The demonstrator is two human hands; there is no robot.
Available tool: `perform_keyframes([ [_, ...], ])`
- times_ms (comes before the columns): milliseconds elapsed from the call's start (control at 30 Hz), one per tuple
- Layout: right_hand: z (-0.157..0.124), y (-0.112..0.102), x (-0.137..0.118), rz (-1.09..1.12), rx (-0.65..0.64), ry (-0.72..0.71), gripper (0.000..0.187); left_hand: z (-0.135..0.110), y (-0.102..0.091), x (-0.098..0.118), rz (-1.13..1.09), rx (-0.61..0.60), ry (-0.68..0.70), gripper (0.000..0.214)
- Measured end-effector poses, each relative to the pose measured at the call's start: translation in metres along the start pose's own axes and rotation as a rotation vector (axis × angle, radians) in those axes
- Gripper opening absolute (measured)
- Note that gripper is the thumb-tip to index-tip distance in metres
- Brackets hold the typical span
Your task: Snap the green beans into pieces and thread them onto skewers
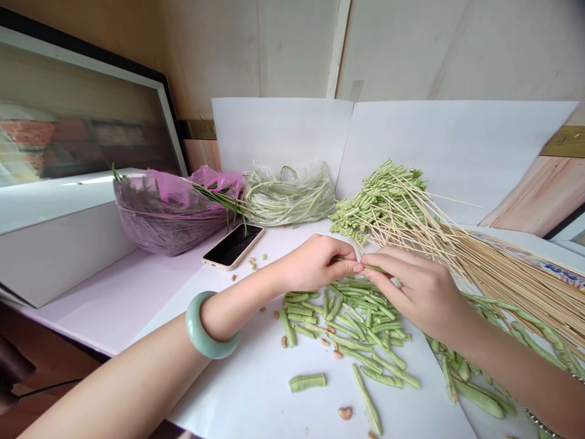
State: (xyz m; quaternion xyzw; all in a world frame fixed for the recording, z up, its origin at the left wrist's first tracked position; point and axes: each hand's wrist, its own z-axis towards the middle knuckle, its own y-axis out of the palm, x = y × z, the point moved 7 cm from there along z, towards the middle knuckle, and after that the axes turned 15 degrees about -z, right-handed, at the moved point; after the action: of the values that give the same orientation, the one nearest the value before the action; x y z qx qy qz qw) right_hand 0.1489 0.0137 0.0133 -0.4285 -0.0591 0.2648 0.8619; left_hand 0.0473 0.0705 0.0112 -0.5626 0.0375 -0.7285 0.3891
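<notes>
Green bean [375, 267] sits btwn L hand [322, 262] and R hand [414, 277], mostly hidden, so I can't see its ends. Both pinch it w/ curled fingers, up over the bean bits [351, 342]. R forearm [503, 353] blocks some beans [479, 399]. L arm [137, 378] slants in; elbows are out of view.

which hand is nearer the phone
Left. The left hand is to the right of the phone, not touching it; the right hand is farther right.
</notes>
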Motion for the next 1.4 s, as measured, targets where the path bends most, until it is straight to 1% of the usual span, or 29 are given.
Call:
perform_keyframes([
  [100, 0.001, 0.004, 0.004, 0.194, -0.142, 0.036, 0.018, -0.002, 0.003, 0.010, -0.067, -0.103, 0.098, 0.028],
  [167, 0.002, 0.008, 0.007, 0.364, -0.255, 0.088, 0.026, -0.004, 0.004, 0.017, -0.125, -0.154, 0.130, 0.027],
  [300, -0.001, 0.020, 0.007, 0.763, -0.442, 0.232, 0.039, -0.006, 0.008, 0.029, -0.235, -0.179, 0.195, 0.022],
  [367, -0.003, 0.026, 0.003, 0.957, -0.484, 0.289, 0.043, -0.006, 0.011, 0.033, -0.305, -0.165, 0.202, 0.021],
  [433, -0.006, 0.030, -0.004, 1.122, -0.501, 0.326, 0.044, -0.007, 0.013, 0.036, -0.403, -0.133, 0.191, 0.022],
  [533, -0.009, 0.031, -0.014, 1.315, -0.517, 0.357, 0.040, -0.007, 0.016, 0.039, -0.518, -0.083, 0.173, 0.022],
  [633, -0.012, 0.031, -0.019, 1.471, -0.536, 0.373, 0.037, -0.007, 0.018, 0.041, -0.550, -0.062, 0.165, 0.022],
  [733, -0.013, 0.033, -0.023, 1.603, -0.574, 0.359, 0.034, -0.006, 0.019, 0.042, -0.586, -0.088, 0.178, 0.018],
  [800, -0.013, 0.036, -0.025, 1.667, -0.617, 0.338, 0.031, -0.006, 0.021, 0.041, -0.601, -0.134, 0.174, 0.017],
  [867, -0.015, 0.039, -0.027, 1.702, -0.674, 0.313, 0.027, -0.006, 0.023, 0.038, -0.600, -0.186, 0.139, 0.017],
  [933, -0.018, 0.042, -0.030, 1.709, -0.729, 0.282, 0.024, -0.006, 0.026, 0.036, -0.601, -0.241, 0.094, 0.017],
  [1033, -0.022, 0.044, -0.034, 1.669, -0.783, 0.236, 0.030, -0.008, 0.031, 0.037, -0.689, -0.351, 0.036, 0.016],
  [1100, -0.022, 0.042, -0.034, 1.579, -0.792, 0.229, 0.030, -0.010, 0.034, 0.039, -0.772, -0.416, 0.005, 0.016],
  [1133, -0.022, 0.040, -0.032, 1.507, -0.782, 0.236, 0.027, -0.010, 0.033, 0.039, -0.795, -0.416, -0.004, 0.016],
  [1167, -0.020, 0.039, -0.029, 1.419, -0.759, 0.248, 0.025, -0.010, 0.031, 0.038, -0.796, -0.389, -0.007, 0.016],
  [1233, -0.014, 0.035, -0.017, 1.192, -0.680, 0.281, 0.024, -0.007, 0.023, 0.032, -0.761, -0.283, -0.004, 0.018],
  [1333, -0.006, 0.030, 0.004, 0.757, -0.557, 0.328, 0.022, -0.004, 0.008, 0.019, -0.679, -0.110, -0.006, 0.022],
  [1400, -0.003, 0.030, 0.013, 0.482, -0.513, 0.327, 0.015, -0.003, 0.001, 0.010, -0.622, -0.018, -0.031, 0.023],
])
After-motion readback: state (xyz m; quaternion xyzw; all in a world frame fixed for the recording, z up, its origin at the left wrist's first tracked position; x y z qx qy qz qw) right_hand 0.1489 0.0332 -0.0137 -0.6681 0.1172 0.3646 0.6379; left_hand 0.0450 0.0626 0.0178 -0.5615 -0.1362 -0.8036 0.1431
